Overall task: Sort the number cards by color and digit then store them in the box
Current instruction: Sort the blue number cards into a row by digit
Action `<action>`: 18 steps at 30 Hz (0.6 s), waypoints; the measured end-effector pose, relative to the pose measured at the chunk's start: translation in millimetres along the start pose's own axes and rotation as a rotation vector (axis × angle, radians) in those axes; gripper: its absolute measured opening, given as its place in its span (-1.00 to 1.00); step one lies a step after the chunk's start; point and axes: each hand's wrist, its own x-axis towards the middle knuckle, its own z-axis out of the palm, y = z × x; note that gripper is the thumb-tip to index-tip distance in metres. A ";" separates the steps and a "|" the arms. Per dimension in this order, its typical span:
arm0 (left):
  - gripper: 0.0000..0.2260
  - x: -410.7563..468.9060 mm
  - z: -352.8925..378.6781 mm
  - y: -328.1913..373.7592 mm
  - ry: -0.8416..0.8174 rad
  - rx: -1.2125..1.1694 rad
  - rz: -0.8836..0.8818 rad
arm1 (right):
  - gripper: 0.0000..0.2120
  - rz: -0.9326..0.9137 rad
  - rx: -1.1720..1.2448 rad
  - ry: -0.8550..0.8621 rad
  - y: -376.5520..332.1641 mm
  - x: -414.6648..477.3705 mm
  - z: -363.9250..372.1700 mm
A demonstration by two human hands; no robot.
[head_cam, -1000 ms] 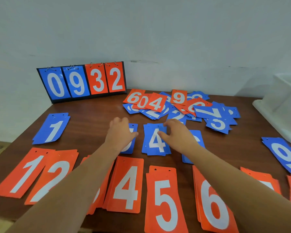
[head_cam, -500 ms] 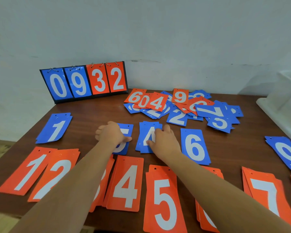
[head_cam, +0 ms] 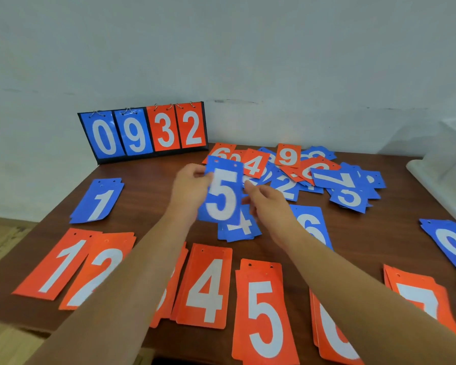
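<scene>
My left hand point(head_cam: 187, 192) holds a blue 5 card point(head_cam: 223, 193) lifted above the table, pinched at its left edge. My right hand point(head_cam: 267, 204) hovers just right of that card with fingers loosely curled, holding nothing I can see. Under them lies the blue 4 stack point(head_cam: 241, 227), with a blue 6 point(head_cam: 311, 225) to its right. Sorted orange stacks run along the near edge: 1 point(head_cam: 55, 264), 2 point(head_cam: 100, 272), 4 point(head_cam: 206, 285), 5 point(head_cam: 263, 312), 6 point(head_cam: 332, 335), 7 point(head_cam: 419, 293). A mixed unsorted pile point(head_cam: 313, 172) sits at the back. The white box point(head_cam: 442, 177) stands at the right edge.
A scoreboard stand point(head_cam: 145, 133) showing 0 9 3 2 leans against the wall at the back left. A blue 1 stack point(head_cam: 98, 201) lies at the left, a blue 9 stack point(head_cam: 453, 246) at the right. The brown table point(head_cam: 148, 185) ends at the left and near side.
My left hand has picked the blue 5 card up off the table and raised it. My right hand has left the blue 4 stack and moved up beside the lifted card.
</scene>
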 end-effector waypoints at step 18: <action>-0.24 18.8 21.3 -64.8 -0.228 1.183 0.164 | -0.78 0.054 -0.456 0.258 30.3 20.8 -30.4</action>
